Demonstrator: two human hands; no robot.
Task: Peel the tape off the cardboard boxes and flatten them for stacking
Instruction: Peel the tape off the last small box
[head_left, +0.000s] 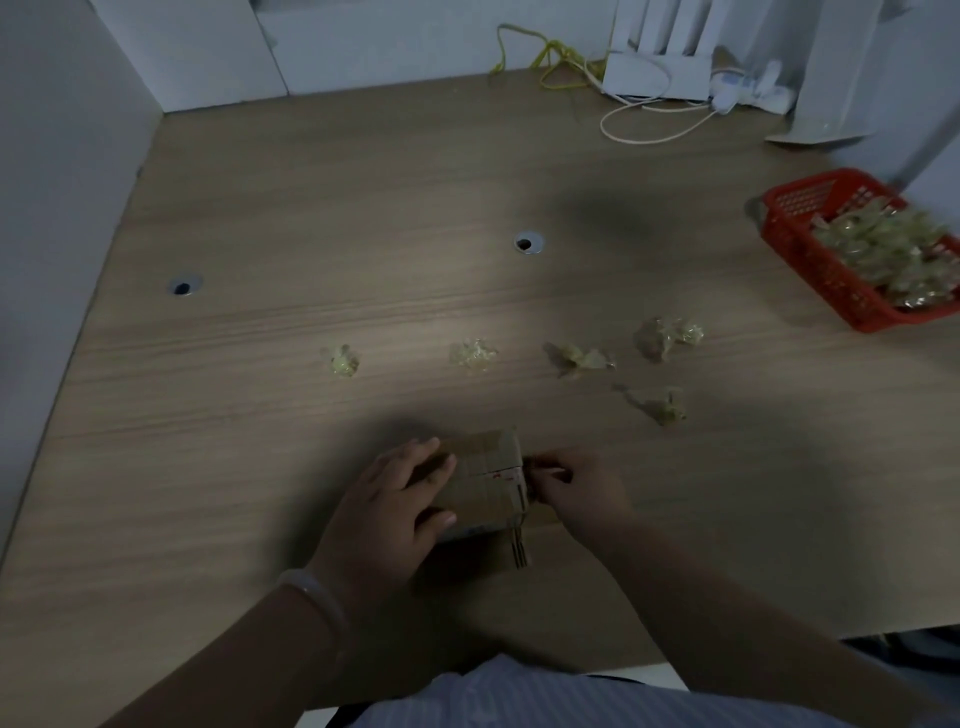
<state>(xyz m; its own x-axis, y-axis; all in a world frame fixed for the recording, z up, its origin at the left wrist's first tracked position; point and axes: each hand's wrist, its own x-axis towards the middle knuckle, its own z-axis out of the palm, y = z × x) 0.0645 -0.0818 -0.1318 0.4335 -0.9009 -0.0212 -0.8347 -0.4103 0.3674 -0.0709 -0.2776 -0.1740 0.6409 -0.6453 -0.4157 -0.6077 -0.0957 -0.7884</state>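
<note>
**A:** Where does the work sit on the desk (363, 208)?

**B:** The cardboard box (488, 483) lies between the two hands, taped and not yet flattened.

**A:** How should the peel go?

**B:** Pin the box firmly, I'd say, and draw the strip low along the seam so it lifts whole.

**A:** And the hands?

**B:** The left hand (395, 499) grips the box's left end, fingers over the top. The right hand (576, 488) curls at the right edge, seemingly pinching the tape (511, 474) end.

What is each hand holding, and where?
The left hand grips the cardboard box over its left side; right hand pinches tape at its right edge.
</note>
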